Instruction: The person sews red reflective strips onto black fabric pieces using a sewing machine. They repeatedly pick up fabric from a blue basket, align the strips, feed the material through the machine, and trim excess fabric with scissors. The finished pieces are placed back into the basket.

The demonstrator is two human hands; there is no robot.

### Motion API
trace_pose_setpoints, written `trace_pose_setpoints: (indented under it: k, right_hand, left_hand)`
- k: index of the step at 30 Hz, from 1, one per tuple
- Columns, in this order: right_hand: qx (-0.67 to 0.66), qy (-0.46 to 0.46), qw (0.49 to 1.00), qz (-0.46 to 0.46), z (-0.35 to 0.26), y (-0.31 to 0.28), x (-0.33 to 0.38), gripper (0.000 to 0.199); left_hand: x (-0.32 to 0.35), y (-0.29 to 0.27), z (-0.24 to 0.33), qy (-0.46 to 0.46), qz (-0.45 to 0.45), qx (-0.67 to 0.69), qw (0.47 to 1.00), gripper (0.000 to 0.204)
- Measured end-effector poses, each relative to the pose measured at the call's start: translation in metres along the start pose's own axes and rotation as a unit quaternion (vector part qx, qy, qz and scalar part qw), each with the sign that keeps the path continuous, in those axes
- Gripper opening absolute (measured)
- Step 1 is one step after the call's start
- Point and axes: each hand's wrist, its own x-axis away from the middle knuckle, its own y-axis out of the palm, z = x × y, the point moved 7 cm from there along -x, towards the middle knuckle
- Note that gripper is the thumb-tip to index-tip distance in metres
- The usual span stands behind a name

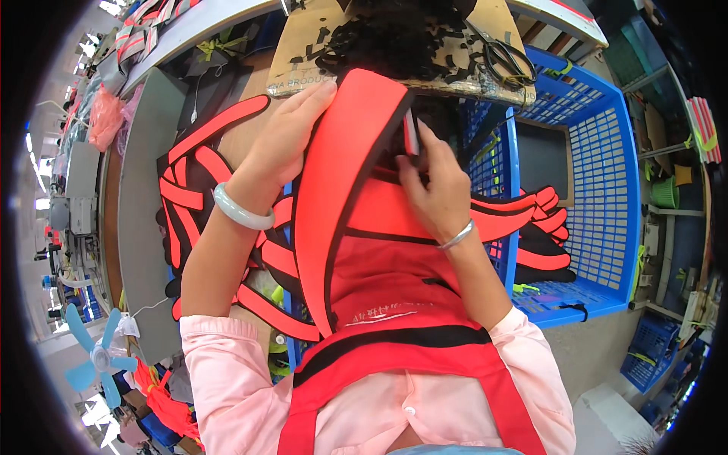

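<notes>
A wide neon-orange fabric strip with black edging (pixel 350 136) stretches up across my lap, its far end raised. My left hand (pixel 292 136) grips that strip by its left edge near the top, with the thumb hidden behind it. On the other side, my right hand (pixel 437 186) is closed in a pinch near the strip's dark right edge. Between its fingers shows a slim dark piece with a red and pale edge (pixel 410 135); its kind I cannot make out. Another orange strip (pixel 385 205) lies across my lap below and runs right, under my right wrist.
Ahead, a cardboard-covered board (pixel 299 53) bears a heap of black scraps (pixel 387 42) and black-handled scissors (pixel 506 61). To the right stands a blue plastic basket (pixel 603 189) with orange strips inside. More orange strips (pixel 216 121) pile up on the left beside a grey panel (pixel 144 220).
</notes>
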Motion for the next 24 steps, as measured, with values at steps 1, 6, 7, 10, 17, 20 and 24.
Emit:
trace_pose_setpoints:
  k: [1,6,7,10,17,20,24]
  right_hand:
    - [0.026,-0.034,0.999,0.023,0.001,-0.006,0.0,0.057]
    - [-0.116,-0.003,0.993,0.026,-0.019,-0.076,-0.013,0.02]
    - [-0.122,-0.019,0.992,0.008,-0.029,-0.083,-0.018,0.017]
    - [-0.111,-0.029,0.992,-0.054,-0.058,-0.105,-0.037,0.015]
    - [0.109,-0.111,0.982,-0.11,-0.045,-0.103,-0.11,0.026]
    - [0.134,-0.125,0.973,-0.138,-0.032,-0.093,-0.133,0.029]
    - [0.118,-0.137,0.969,-0.168,-0.022,-0.076,-0.155,0.032]
  left_hand:
    - [-0.002,-0.006,-0.001,-0.008,0.004,0.007,1.0,0.033]
    - [0.011,-0.037,-0.008,-0.046,-0.106,0.003,0.993,0.031]
    - [0.019,-0.037,-0.008,-0.062,-0.093,-0.016,0.994,0.029]
    - [0.026,-0.023,-0.021,-0.16,-0.261,0.039,0.951,0.027]
    - [-0.034,0.002,-0.046,-0.015,-0.137,-0.213,0.967,0.039]
    - [-0.06,0.021,-0.002,0.048,-0.123,-0.035,0.991,0.038]
    - [-0.08,0.034,0.023,0.094,-0.086,-0.035,0.991,0.037]
